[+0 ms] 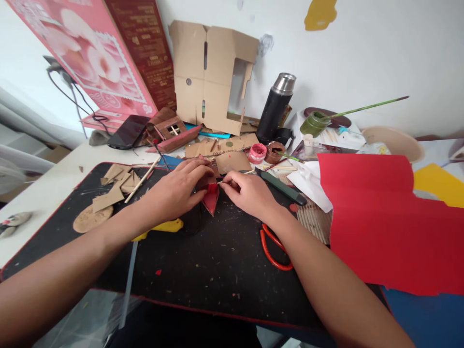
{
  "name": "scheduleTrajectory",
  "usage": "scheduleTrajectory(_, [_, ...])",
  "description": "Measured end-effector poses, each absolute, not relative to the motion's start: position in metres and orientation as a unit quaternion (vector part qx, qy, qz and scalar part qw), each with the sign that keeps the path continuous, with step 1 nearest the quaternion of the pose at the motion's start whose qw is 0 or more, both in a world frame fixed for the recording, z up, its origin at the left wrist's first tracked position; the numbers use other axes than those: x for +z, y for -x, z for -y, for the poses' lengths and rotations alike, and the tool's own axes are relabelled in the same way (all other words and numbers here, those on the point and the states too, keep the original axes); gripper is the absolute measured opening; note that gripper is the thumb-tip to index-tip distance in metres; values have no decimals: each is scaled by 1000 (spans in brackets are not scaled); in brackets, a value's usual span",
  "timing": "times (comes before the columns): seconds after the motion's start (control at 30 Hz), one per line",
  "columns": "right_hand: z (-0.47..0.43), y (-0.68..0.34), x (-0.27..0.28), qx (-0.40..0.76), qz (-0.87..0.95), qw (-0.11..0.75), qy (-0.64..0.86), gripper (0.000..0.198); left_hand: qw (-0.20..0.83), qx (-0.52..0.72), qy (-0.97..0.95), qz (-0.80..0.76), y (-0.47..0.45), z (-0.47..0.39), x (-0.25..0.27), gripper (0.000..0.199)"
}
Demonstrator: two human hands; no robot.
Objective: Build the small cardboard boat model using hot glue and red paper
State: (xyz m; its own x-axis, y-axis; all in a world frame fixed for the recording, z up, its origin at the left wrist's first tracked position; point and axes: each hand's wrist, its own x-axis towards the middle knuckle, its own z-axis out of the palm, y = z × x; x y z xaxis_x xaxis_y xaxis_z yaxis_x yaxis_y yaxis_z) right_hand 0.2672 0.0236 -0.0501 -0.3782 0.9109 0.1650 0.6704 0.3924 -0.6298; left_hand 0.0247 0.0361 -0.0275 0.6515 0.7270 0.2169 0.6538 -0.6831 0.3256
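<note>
Fingers of my left hand [179, 186] curl over the top and side of a small red and brown cardboard model boat [210, 200], holding it on the black mat [217, 270]. Its pointed red end faces me; much of the rest is hidden under that hand. From the right, my right hand [250, 193] pinches a short, thin, pale stick [219, 182], whose tip meets the boat's edge. Below my left wrist lies a yellow glue gun [168, 225], partly covered by the forearm, with a translucent glue stick [129, 280] protruding toward me.
Red-handled scissors [270, 249] lie beside my right forearm. A green utility knife [282, 187], paint pots [257, 152] and a black thermos [274, 108] stand or lie beyond. Cardboard scraps [108, 197] are at left, red sheet [384, 222] at right. Another model boat [179, 138] sits behind.
</note>
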Motion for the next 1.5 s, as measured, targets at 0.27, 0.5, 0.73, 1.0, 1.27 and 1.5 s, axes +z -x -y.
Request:
scheduleTrajectory(0.27, [-22,-266,-51,233,802,247,492,12,89,158,-904,-388,-27,-34,-27,31])
scheduleTrajectory(0.5, [-22,-266,-49,231,805,243,490,11,87,154,-911,-372,-26,-35,-25,33])
scheduleTrajectory(0.73, [-22,-265,-50,223,809,231,493,10,100,155,-909,-373,-23,-37,-27,36])
scheduleTrajectory(1.0, [-23,-265,-51,204,815,226,492,10,96,151,-909,-378,-23,-36,-26,36])
scheduleTrajectory(1.27, [-22,-264,-51,189,822,211,494,11,86,145,-907,-386,-26,-36,-26,35])
scheduleTrajectory(1.5, [-21,-264,-49,189,822,203,497,12,79,147,-906,-390,-29,-36,-26,34])
